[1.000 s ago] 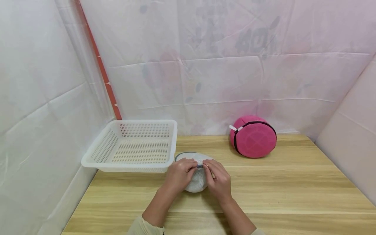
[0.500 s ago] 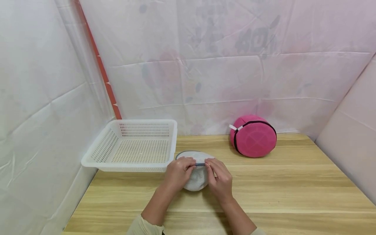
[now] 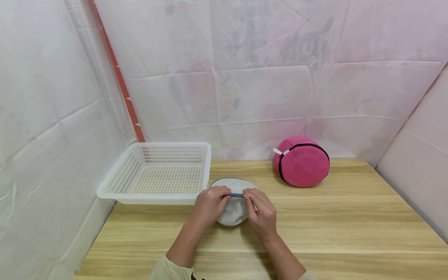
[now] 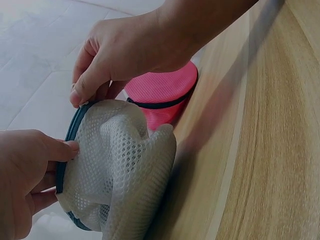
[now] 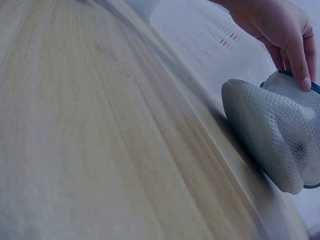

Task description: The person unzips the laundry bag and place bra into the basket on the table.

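A white mesh laundry bag (image 3: 233, 213) with a blue-grey zipper (image 3: 237, 195) sits on the table in front of me, its zipper edge uppermost. My left hand (image 3: 210, 206) pinches that edge on the left between thumb and fingers. On the right, my right hand (image 3: 261, 212) pinches the zipper band; whether a pull tab lies under the fingertips is hidden. The left wrist view has both hands on the dark zipper band (image 4: 74, 125), above the bag's sagging mesh (image 4: 125, 160). In the right wrist view the bag (image 5: 265, 130) looks rounded and bulky.
A white perforated plastic basket (image 3: 206, 171) stands at the table's back left, with nothing visible inside. At the back right, a pink round zippered laundry bag (image 3: 305, 166) leans near the sheet-covered wall (image 3: 245, 101). Under everything is a wooden table (image 3: 350, 225).
My left hand has shifted slightly left, and a longer stretch of zipper shows between the two hands. The bag has risen a little in view. Basket and pink bag stay put.
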A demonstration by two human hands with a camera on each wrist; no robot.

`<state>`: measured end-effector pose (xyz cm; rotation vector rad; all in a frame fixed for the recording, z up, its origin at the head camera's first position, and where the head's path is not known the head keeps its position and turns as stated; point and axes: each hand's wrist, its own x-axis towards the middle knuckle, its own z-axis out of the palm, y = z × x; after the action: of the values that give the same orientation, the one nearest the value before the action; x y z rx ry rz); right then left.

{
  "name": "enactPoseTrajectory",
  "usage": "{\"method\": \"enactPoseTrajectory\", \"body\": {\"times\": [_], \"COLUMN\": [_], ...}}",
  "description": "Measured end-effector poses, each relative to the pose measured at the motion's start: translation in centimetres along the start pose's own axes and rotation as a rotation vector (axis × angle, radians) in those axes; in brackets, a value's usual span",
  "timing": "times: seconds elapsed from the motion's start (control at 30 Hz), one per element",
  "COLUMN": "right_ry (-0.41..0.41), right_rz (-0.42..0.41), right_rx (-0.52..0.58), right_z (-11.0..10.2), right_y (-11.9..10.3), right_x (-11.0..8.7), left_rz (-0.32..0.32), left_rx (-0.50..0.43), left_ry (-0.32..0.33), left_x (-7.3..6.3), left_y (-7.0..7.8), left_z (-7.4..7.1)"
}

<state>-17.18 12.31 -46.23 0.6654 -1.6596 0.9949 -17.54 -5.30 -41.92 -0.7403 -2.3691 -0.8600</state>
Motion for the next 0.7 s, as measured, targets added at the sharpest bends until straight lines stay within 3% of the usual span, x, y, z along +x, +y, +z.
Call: {"method": "enactPoseTrajectory", "body": {"times": [0.3, 0.7], "right_ry": [-0.023, -0.092], "right_rz": [0.007, -0.026], "right_rx": [0.001, 0.025], "right_z": [0.1, 0.3], "right_y": [0.0, -0.8], "right_x": [-0.1, -0.1], "left_rz": [-0.005, 0.104], "left_rx": [0.006, 0.085], "left_ry": [-0.022, -0.007], "left_x": [0.0, -0.1], "left_y": [0.5, 1.8], "left_z": [-0.1, 0.8]}}
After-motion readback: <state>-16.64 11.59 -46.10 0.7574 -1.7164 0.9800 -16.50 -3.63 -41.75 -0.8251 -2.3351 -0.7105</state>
